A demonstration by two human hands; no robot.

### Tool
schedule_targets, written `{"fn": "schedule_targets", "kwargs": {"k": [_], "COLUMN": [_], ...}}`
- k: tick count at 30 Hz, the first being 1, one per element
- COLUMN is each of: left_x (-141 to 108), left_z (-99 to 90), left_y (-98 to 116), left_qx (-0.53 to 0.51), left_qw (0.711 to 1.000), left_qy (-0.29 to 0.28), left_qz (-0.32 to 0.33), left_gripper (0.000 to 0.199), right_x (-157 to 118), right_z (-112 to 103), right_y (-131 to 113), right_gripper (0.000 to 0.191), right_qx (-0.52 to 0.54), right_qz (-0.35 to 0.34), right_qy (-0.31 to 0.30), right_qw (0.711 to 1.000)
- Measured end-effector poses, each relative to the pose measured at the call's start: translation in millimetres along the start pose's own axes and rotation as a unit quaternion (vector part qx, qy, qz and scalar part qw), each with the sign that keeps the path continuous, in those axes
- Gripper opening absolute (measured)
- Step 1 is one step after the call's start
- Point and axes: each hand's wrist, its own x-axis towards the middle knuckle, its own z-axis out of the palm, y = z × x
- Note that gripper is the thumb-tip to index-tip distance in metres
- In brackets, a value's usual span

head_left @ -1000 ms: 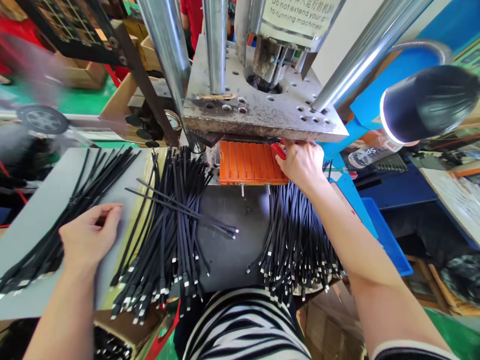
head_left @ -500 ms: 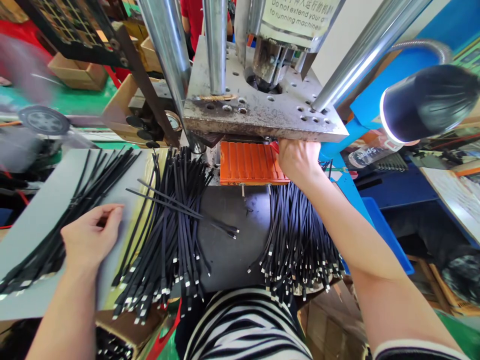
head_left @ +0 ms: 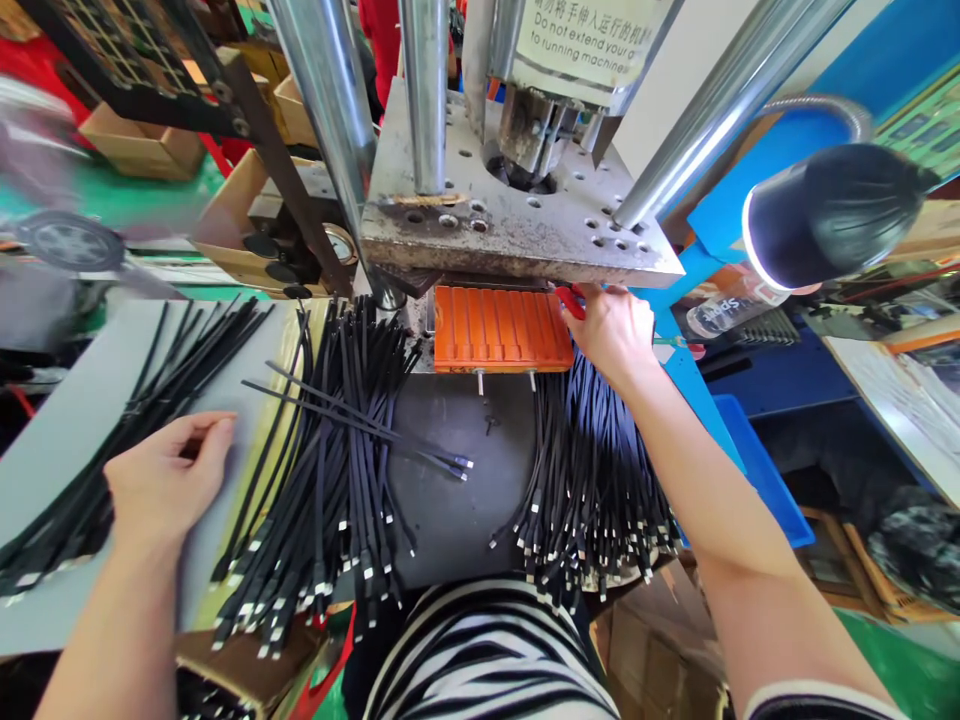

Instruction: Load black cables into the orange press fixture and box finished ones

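Note:
My left hand [head_left: 171, 478] is curled with thumb and forefinger together, over a bundle of black cables [head_left: 142, 400] on the left. Whether anything is inside the curl is hidden. My right hand [head_left: 616, 330] is closed around a red-handled tool [head_left: 571, 300] at the right end of an orange ribbed block [head_left: 502, 328]; the tool's far end is hidden. The block sits just below the front edge of a steel press plate [head_left: 517, 245]. Flat black cables [head_left: 330, 460] with metal plugs lie in a pile left of centre. Another cable pile [head_left: 600, 480] is beneath my right forearm.
Steel columns [head_left: 424, 100] rise around the press. A lit black lamp [head_left: 832, 215] stands at the right, with a plastic bottle [head_left: 735, 305] below it. A blue tray [head_left: 757, 480] sits lower right. Cardboard boxes [head_left: 142, 140] and a blurred fan are at the far left.
My right hand has drawn back a little from under the press plate, and more of the red-handled tool shows. The left hand keeps its curled pose. The whole view has shifted slightly.

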Motion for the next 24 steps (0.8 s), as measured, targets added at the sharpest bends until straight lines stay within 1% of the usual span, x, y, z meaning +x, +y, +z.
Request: {"fn": "schedule_targets", "kwargs": {"k": [4, 8, 12, 16, 20, 22, 24], "left_x": [-2, -6, -10, -11, -11, -9, -6], "left_z": [-1.6, -6.7, -10.3, -10.9, -10.1, -8.4, -6.0], "left_y": [2, 7, 15, 17, 15, 13, 10], "left_qx": [0.008, -0.007, -0.039, -0.046, -0.029, -0.019, -0.007], "left_qw": [1.0, 0.999, 0.999, 0.998, 0.999, 0.999, 1.0], "left_qy": [-0.003, -0.024, -0.032, -0.038, -0.036, -0.031, -0.015], "left_qz": [0.007, 0.024, 0.003, -0.003, 0.009, 0.018, 0.014], "left_gripper": [0.047, 0.038, 0.036, 0.036, 0.037, 0.036, 0.035], "right_x": [0, 3, 4, 3, 6, 9, 11], "right_z": [-3, -5, -9, -18, -27, -27, -23], "right_y": [-2, -5, -6, -10, -19, -22, -22], "right_gripper": [0.044, 0.043, 0.042, 0.04, 0.04, 0.042, 0.041], "right_qx": [-0.015, -0.027, -0.042, -0.044, -0.022, -0.011, -0.005], "right_qz": [-0.017, -0.048, -0.084, -0.083, -0.071, -0.066, -0.065], "right_qy": [-0.009, 0.004, 0.002, -0.018, -0.033, -0.031, -0.031], "right_qw": [1.0, 0.998, 0.996, 0.995, 0.997, 0.997, 0.997]}}
